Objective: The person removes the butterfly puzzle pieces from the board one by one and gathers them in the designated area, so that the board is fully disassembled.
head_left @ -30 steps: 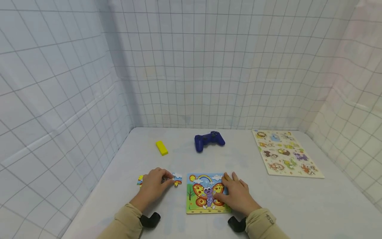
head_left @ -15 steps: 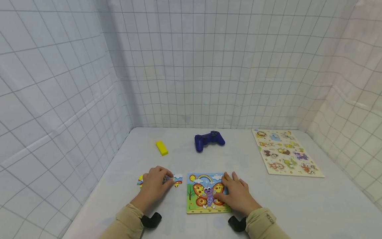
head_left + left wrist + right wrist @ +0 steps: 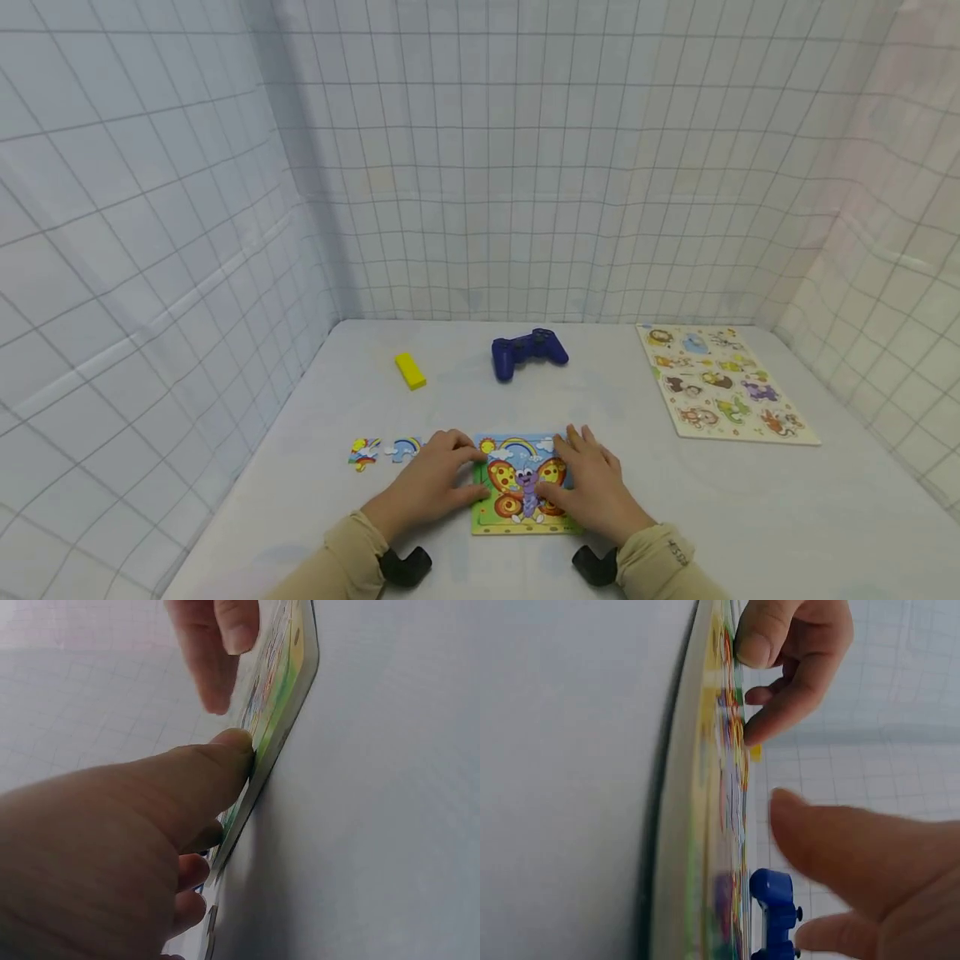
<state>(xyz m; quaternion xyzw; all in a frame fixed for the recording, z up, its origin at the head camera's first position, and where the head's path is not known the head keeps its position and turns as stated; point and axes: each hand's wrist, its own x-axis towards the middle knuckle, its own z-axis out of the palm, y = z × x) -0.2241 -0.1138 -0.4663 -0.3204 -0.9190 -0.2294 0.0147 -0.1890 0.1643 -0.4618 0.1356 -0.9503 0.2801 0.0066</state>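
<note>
A square butterfly puzzle (image 3: 517, 479) lies on its yellow-edged board between my hands, its picture flat and upright to me. My left hand (image 3: 431, 483) is at the puzzle's left side, with thumb and fingers parted and touching that edge. In the left wrist view the left thumb (image 3: 217, 761) rests on the board's side rim. Over the puzzle's right side lies my right hand (image 3: 592, 483), fingers spread along the top right. In the right wrist view the right thumb (image 3: 802, 825) shows apart from the picture. Beside my left hand lie loose rainbow puzzle pieces (image 3: 365, 450), partly covered by it.
A blue game controller (image 3: 528, 350) and a yellow block (image 3: 410, 371) lie toward the back of the white table (image 3: 712, 517). At the right is an animal picture board (image 3: 723, 383). White grid-patterned cloth walls (image 3: 487, 167) enclose the back and sides.
My left hand has moved right, from the loose pieces to the puzzle's left edge, uncovering a rainbow piece. The right hand has stayed over the puzzle's right side.
</note>
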